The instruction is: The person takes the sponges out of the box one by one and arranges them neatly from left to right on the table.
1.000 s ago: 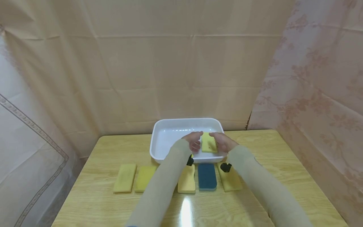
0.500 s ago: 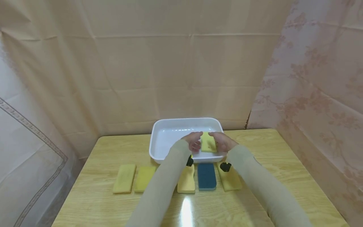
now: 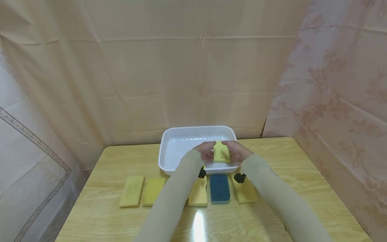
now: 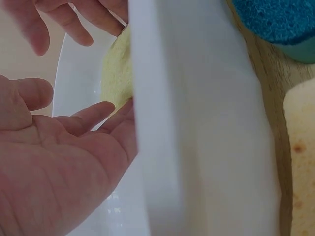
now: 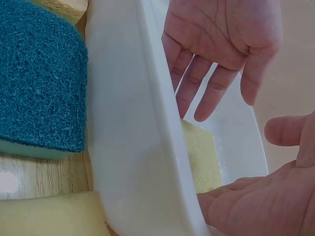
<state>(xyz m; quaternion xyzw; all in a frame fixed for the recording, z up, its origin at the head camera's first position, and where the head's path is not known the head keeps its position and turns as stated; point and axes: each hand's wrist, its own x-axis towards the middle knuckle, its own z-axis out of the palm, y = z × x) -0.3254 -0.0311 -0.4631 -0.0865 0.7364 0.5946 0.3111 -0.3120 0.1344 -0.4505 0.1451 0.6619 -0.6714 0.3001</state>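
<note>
A pale yellow sponge (image 3: 222,153) lies in the right part of a white tray (image 3: 173,161). My left hand (image 3: 207,149) is at its left side, and my right hand (image 3: 238,151) at its right. Both reach over the tray's near wall, palms facing each other. In the left wrist view, the left hand's (image 4: 69,167) fingers are mostly straight, their tips at the sponge's edge (image 4: 117,73). The right wrist view has the right hand (image 5: 261,199) with extended fingers beside the sponge (image 5: 203,155). The tray wall hides some fingertips, so firm contact cannot be made out.
In front of the tray, several sponges lie in a row on the wooden table (image 3: 121,161): a yellow one (image 3: 132,191), another yellow one (image 3: 153,191), a cream wavy-edged one (image 3: 198,194), a dark blue one (image 3: 219,189) and a yellow one (image 3: 245,192) under the right wrist.
Both hands stay beside the sponge, and the sponge keeps its place in the tray. The whole head view shifts very slightly left.
</note>
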